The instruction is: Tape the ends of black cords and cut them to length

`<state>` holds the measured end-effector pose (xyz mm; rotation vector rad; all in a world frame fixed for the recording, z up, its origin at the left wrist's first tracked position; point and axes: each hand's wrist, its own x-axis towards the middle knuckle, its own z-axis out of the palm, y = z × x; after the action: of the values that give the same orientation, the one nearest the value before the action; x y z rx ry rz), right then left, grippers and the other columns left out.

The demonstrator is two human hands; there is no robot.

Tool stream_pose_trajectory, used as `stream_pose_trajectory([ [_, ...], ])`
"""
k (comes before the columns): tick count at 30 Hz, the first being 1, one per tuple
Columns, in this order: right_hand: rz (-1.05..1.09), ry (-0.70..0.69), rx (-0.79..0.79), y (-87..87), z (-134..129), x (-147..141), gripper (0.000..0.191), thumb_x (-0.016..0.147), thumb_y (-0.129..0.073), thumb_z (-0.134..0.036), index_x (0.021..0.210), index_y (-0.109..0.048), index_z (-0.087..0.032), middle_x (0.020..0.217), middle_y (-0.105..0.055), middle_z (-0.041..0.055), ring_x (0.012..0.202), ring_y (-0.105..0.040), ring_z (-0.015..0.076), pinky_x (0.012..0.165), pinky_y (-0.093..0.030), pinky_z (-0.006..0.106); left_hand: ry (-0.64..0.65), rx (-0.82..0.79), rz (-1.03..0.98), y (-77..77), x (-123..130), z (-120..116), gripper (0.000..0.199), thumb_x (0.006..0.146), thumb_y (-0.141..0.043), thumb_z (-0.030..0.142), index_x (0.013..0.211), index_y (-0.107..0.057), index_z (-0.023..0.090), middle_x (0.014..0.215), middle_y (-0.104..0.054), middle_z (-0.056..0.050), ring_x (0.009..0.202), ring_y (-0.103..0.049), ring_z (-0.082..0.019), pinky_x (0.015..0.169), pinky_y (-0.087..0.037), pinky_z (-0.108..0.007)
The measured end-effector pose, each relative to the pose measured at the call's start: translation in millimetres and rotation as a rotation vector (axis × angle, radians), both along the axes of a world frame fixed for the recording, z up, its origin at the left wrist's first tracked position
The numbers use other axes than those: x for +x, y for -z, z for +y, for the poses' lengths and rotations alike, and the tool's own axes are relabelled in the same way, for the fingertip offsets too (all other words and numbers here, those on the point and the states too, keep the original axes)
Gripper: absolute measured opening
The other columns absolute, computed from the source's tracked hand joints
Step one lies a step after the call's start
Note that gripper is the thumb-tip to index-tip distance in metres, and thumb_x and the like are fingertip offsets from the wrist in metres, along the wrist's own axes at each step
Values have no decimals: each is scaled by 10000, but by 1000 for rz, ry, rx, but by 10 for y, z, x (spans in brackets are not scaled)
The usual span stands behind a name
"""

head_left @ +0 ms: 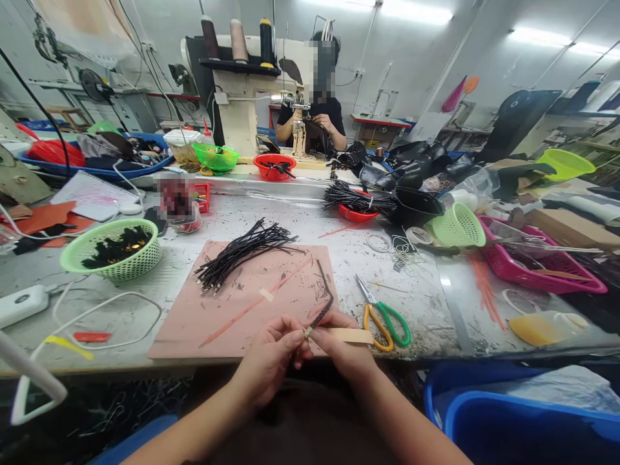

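Note:
At the front edge of the pink board (pixel 184 332), both hands meet over one end of a dark braided cord (pixel 326 307). My left hand (pixel 274 352) pinches that end between thumb and fingers. Fingers closed, my right hand (pixel 346 352) grips the cord close by, and a beige strip (pixel 356 336) sticks out from it to the right. The far part of the cord bends upward over the board. Behind lies a bundle of black braided cords (pixel 247 252) with pale tips. A small beige piece (pixel 267 294) rests on the board. What lies between the fingertips is partly hidden.
Scissors (pixel 385 316) with orange and green handles lie right of the board. A green basket (pixel 116 248) of black pieces stands left. Red bowl (pixel 358 210), magenta basket (pixel 542 258) and glue-like bottle (pixel 545 328) are right. A person (pixel 314 116) works at a sewing machine opposite.

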<state>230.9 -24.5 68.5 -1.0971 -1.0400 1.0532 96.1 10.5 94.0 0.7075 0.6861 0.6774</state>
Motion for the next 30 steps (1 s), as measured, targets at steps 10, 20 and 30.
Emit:
stream_pose_trajectory([
  [10, -23, -43, 113, -118, 0, -9, 31, 681, -641, -222, 709, -635, -210, 775, -536, 13, 712, -550, 142, 651, -469, 272, 39, 151, 50, 32, -16, 19, 236, 611, -754, 343, 611, -611, 155, 548, -645, 4, 518, -535, -88, 489, -398, -179],
  [20, 101, -227, 69, -43, 24, 63, 40, 723, -632, -225, 759, -648, -220, 858, -526, 7, 674, -556, 108, 645, -466, 264, 157, -112, -76, 24, 52, 4, 349, 536, -790, 389, 646, -566, 144, 384, -537, 33, 327, -442, -54, 321, -253, -134],
  [30, -174, -113, 118, -88, 54, 90, 61, 722, -599, -212, 671, -567, -199, 757, -507, 2, 712, -506, 133, 649, -412, 269, 106, -31, 32, 116, 34, 9, 311, 604, -736, 411, 638, -572, 149, 495, -586, 7, 446, -496, -85, 436, -356, -180],
])
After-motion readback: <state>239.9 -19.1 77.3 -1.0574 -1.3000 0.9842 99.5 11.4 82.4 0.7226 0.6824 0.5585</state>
